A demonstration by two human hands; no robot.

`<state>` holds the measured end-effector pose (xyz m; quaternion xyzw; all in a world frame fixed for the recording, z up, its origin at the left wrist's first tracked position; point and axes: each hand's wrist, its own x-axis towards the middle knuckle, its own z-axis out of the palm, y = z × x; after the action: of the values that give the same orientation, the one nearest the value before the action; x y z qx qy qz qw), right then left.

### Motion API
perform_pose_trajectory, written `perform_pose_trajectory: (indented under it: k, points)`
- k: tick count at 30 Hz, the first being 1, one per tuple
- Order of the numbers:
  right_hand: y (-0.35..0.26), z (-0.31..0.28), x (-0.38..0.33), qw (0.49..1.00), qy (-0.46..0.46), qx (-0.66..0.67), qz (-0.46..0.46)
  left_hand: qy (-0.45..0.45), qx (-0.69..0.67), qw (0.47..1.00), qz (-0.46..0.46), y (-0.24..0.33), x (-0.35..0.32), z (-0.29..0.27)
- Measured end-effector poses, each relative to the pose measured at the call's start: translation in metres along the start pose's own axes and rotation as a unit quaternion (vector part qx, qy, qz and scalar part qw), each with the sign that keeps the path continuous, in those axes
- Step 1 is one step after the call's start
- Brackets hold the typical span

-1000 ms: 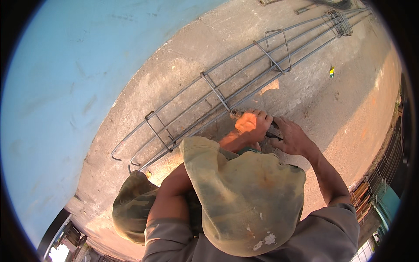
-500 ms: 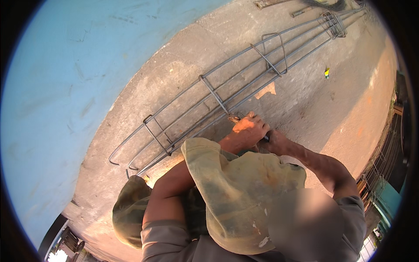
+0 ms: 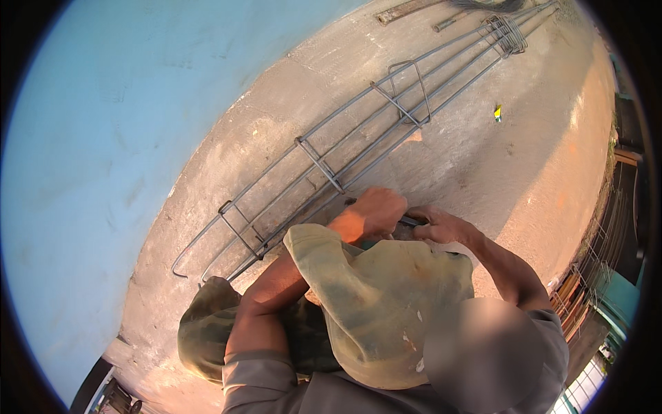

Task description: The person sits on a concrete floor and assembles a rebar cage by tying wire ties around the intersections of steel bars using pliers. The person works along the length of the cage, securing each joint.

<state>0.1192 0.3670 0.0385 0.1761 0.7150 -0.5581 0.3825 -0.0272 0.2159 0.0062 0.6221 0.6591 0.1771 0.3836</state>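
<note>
A long rebar cage [image 3: 355, 168] lies on the ground, with hooked bar ends at its near left. Square stirrups [image 3: 318, 164] are spaced along its bars. Just beside the nearer edge of the cage, my left hand [image 3: 380, 209] is closed, back upward. What its fingers hold is hidden. To its right, my right hand [image 3: 441, 225] is closed on a dark tool handle [image 3: 412, 221] that runs toward the left hand. The rest of that tool is out of sight behind the hands.
A blue wall [image 3: 138, 124] rises on the left. Bundled stirrups [image 3: 505, 36] sit round the cage's far end, near metal pipes [image 3: 407, 10] and coiled dark wire [image 3: 489, 5]. A small yellow scrap [image 3: 498, 113] lies on the ground. My camouflage-clad knees [image 3: 386, 310] are close beneath my arms.
My hands have drawn slightly apart, showing more of the dark handle between them. The left fingers have turned out of sight. The whole view has shifted a little.
</note>
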Motion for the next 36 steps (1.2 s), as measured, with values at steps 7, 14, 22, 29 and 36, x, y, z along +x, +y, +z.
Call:
perform_pose_trajectory:
  k: [7, 14, 22, 29, 36]
  points:
    - [0.010, -0.021, -0.028, 0.905, 0.026, 0.420, -0.062, 0.461, -0.382, 0.798, -0.073, -0.006, -0.003, -0.140]
    - [-0.033, -0.022, 0.030, 0.774, -0.058, 0.591, -0.219, 0.336, -0.633, 0.695, -0.052, -0.020, 0.020, -0.127]
    - [-0.055, -0.028, 0.054, 0.917, 0.164, 0.321, -0.169, 0.466, -0.479, 0.738, -0.092, -0.022, 0.031, -0.107]
    - [-0.055, -0.012, 0.066, 0.889, 0.378, 0.174, -0.191, 0.534, -0.340, 0.756, -0.166, -0.031, 0.039, -0.094]
    - [-0.086, -0.043, 0.085, 0.896, 0.065, 0.427, -0.105, 0.469, -0.413, 0.760, -0.179, -0.054, 0.019, -0.115]
